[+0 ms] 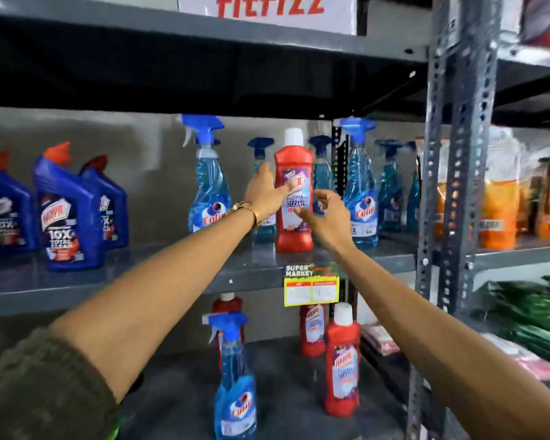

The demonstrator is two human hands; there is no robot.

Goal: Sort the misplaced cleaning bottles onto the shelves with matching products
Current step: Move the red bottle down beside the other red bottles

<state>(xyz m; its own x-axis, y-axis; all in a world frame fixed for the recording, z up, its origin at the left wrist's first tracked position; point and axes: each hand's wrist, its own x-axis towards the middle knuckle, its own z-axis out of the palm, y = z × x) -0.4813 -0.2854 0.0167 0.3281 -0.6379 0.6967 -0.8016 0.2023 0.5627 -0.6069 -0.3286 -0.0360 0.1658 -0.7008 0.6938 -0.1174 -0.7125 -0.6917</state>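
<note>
Setting: grey metal shelving (254, 274) in a shop stood with cleaning products on two levels, a perforated upright (458, 154) at the right.
Upper shelf: a red bathroom-cleaner bottle (294, 217) with a white cap stood upright among blue spray bottles (208, 185), with blue toilet-cleaner bottles (67, 214) well apart at the left.
Left hand (262, 192): it was reached to the red bottle's left side, thumb lying across the label, fingers spread and not closed round it.
Right hand (329, 217): it was just beside the bottle's right edge, fingers curled and parted, fingertips at the label; whether they touched it could not be told.
Lower shelf: one blue spray bottle (235, 385) stood in front of three red bottles (342, 366).
Shelf edge: a yellow price tag (311, 292) hung below the red bottle.
Right bay: orange packets (499, 211) and green packets (534, 309) were blurred.
</note>
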